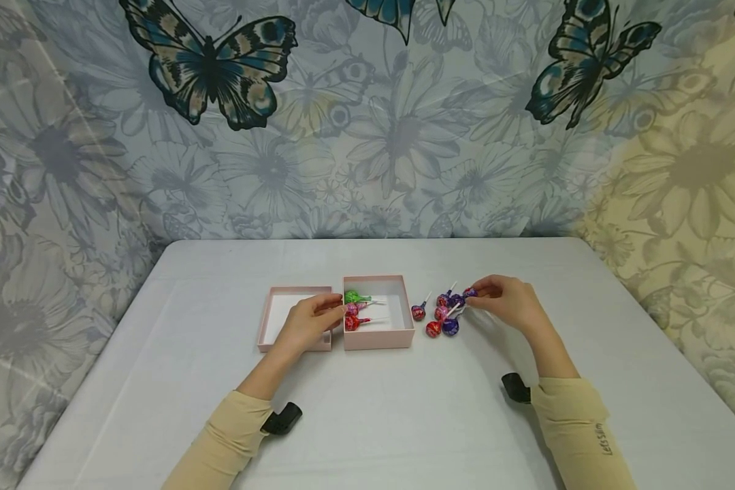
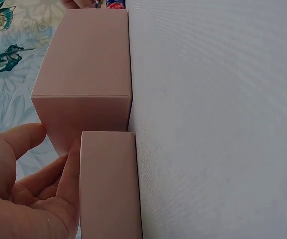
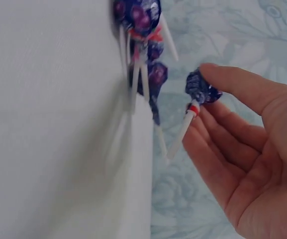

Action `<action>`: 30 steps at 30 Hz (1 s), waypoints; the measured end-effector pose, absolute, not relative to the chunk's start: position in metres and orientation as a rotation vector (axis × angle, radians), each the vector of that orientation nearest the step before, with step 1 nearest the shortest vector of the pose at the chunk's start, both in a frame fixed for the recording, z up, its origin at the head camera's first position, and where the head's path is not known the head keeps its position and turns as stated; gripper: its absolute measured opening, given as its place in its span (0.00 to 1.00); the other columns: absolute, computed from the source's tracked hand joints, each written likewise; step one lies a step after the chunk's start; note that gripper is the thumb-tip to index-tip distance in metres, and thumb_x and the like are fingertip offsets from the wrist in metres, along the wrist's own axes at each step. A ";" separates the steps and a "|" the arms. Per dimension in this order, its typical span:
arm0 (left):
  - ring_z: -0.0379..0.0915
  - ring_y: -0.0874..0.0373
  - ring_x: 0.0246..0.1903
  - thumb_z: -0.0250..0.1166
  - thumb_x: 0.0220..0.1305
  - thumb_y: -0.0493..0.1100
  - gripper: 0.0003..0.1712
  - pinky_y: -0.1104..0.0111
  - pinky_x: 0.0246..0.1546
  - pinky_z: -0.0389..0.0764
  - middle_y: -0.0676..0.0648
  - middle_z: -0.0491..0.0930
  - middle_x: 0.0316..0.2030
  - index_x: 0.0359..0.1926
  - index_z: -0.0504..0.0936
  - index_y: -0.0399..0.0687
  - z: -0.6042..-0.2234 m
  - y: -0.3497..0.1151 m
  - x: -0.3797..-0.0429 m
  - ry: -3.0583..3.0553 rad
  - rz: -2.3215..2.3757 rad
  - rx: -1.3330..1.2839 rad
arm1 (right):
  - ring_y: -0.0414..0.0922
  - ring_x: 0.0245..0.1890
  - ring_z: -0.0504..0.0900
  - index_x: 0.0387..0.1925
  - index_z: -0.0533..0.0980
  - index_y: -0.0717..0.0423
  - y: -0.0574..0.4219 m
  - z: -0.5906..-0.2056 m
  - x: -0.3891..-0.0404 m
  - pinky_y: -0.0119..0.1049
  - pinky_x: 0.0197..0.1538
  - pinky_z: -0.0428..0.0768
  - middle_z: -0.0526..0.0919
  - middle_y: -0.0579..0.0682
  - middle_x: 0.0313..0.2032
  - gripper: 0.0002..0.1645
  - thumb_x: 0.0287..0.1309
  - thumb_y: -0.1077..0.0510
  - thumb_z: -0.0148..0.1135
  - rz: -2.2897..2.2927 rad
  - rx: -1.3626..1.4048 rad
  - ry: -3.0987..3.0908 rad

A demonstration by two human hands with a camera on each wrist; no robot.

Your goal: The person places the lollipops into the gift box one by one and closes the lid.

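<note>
My left hand (image 1: 311,318) holds the left rim of a pink box (image 1: 378,339). In the left wrist view, the thumb is at the box's upper edge and the other fingers are against its side wall, beside the pink lid (image 2: 108,186). Green, pink and red lollipops (image 1: 352,322) lie inside the box along its left wall. Right of the box, my right hand (image 1: 507,299) pinches a purple-blue lollipop (image 3: 197,87) by its wrapped head, the white stick pointing down. Close to these fingers is a pile of red, pink and purple lollipops (image 1: 450,327).
The shallow lid (image 1: 263,327) lies open side up, left of the box. One red and purple lollipop (image 1: 418,312) sits apart between box and pile. A white table (image 1: 392,415) carries everything, with a butterfly-and-flower patterned cloth (image 1: 398,156) behind it.
</note>
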State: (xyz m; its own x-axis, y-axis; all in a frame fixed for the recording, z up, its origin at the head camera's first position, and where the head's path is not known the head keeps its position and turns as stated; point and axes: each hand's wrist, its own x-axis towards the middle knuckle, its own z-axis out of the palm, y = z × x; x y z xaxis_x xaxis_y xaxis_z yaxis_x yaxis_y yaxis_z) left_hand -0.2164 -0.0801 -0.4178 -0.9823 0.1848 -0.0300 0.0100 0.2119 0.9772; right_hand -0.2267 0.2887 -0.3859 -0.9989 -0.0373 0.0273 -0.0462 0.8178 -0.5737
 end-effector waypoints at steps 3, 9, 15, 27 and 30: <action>0.82 0.52 0.44 0.66 0.65 0.39 0.24 0.64 0.44 0.84 0.38 0.82 0.50 0.59 0.77 0.33 -0.418 -0.081 -0.217 2.330 1.880 0.188 | 0.52 0.44 0.82 0.49 0.80 0.59 0.283 -0.382 -0.225 0.50 0.48 0.79 0.85 0.54 0.41 0.26 0.56 0.45 0.70 1.052 0.055 -2.924; 0.83 0.52 0.42 0.66 0.65 0.40 0.23 0.66 0.42 0.84 0.38 0.82 0.49 0.59 0.77 0.34 -0.418 -0.081 -0.217 2.347 1.867 0.178 | 0.52 0.49 0.80 0.54 0.78 0.58 0.271 -0.380 -0.225 0.49 0.53 0.78 0.83 0.57 0.48 0.33 0.56 0.39 0.68 1.299 -0.003 -2.832; 0.82 0.52 0.43 0.66 0.65 0.39 0.23 0.65 0.42 0.85 0.38 0.82 0.49 0.59 0.77 0.33 -0.419 -0.082 -0.217 2.356 1.872 0.194 | 0.46 0.49 0.79 0.57 0.76 0.57 0.260 -0.385 -0.228 0.44 0.56 0.77 0.81 0.57 0.52 0.35 0.56 0.40 0.69 1.539 -0.036 -2.722; 0.81 0.50 0.46 0.65 0.66 0.39 0.23 0.64 0.44 0.84 0.38 0.82 0.50 0.59 0.77 0.34 -0.420 -0.081 -0.217 2.325 1.889 0.180 | 0.42 0.48 0.79 0.58 0.75 0.56 0.234 -0.392 -0.227 0.36 0.52 0.80 0.79 0.53 0.50 0.32 0.58 0.43 0.68 1.769 0.046 -2.623; 0.81 0.50 0.46 0.65 0.66 0.40 0.23 0.64 0.44 0.84 0.38 0.81 0.51 0.59 0.77 0.34 -0.421 -0.081 -0.217 2.319 1.892 0.179 | 0.43 0.49 0.79 0.58 0.75 0.56 0.226 -0.392 -0.228 0.41 0.53 0.80 0.79 0.54 0.51 0.30 0.58 0.45 0.69 1.797 0.073 -2.633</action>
State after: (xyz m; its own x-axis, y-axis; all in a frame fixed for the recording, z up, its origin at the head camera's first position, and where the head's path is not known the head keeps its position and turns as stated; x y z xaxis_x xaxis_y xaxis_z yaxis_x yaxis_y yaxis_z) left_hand -0.2170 -0.0808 -0.4206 -0.9825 0.1826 -0.0359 0.0015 0.2006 0.9797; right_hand -0.2275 0.2264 -0.3921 -0.9978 -0.0642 -0.0132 -0.0111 0.3642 -0.9313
